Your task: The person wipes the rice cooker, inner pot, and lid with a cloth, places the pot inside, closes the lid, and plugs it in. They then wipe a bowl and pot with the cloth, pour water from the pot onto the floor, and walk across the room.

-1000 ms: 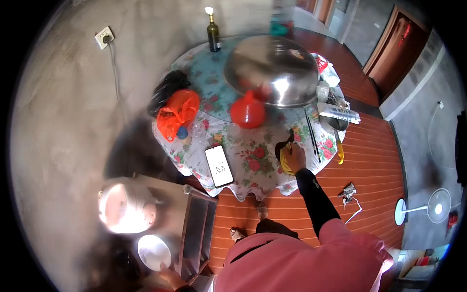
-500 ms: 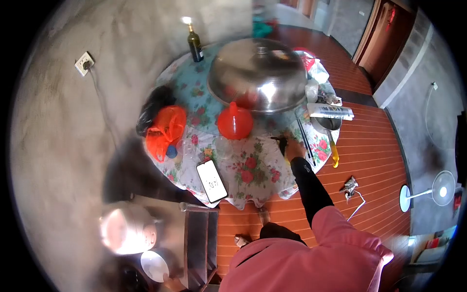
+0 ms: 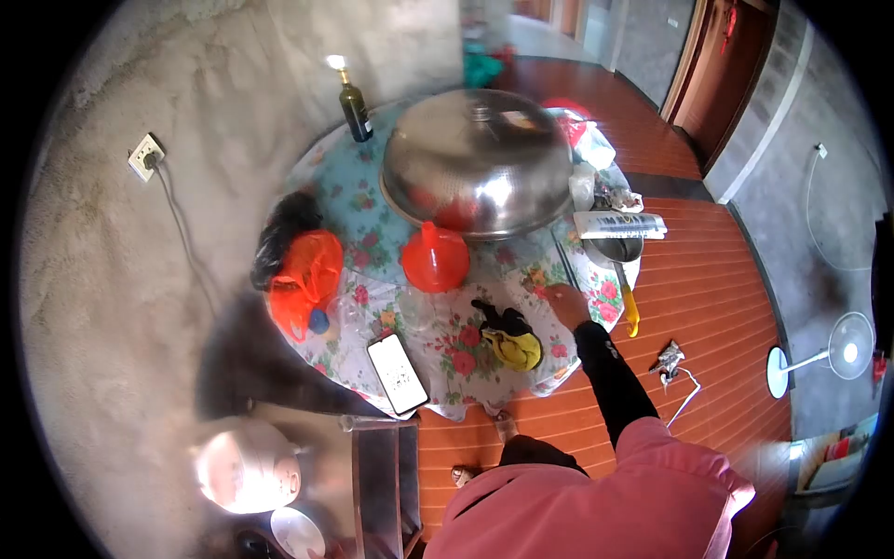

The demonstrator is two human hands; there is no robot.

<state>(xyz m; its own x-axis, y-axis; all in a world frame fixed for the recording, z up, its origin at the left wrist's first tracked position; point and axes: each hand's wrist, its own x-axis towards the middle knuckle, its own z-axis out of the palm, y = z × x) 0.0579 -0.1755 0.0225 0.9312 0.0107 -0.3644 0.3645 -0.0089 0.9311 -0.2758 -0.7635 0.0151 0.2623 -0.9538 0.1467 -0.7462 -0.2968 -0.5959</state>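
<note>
My right hand (image 3: 565, 304) is over the right side of the round table, at the lower ends of a pair of dark chopsticks (image 3: 564, 259). It covers those ends, and I cannot make out whether its fingers grip them. To its left lies a crumpled black and yellow glove-like cloth (image 3: 512, 341), apart from the hand. A saucepan (image 3: 615, 250) with a yellow handle stands beyond the chopsticks, a printed white packet (image 3: 620, 224) across its top. My left hand is out of sight; a white bowl (image 3: 298, 533) sits at the lower left edge.
The flowered tablecloth (image 3: 438, 326) carries a large metal dome lid (image 3: 480, 163), red funnel-shaped thing (image 3: 435, 259), phone (image 3: 399, 374), orange bag (image 3: 305, 278) and dark bottle (image 3: 354, 110). A shiny rounded pot (image 3: 247, 466) stands lower left; a fan (image 3: 778, 373) stands right.
My right hand has let go of the black and yellow cloth, now left on the table, and moved right to the chopsticks. My left hand, earlier at the white bowl, has dropped out of view.
</note>
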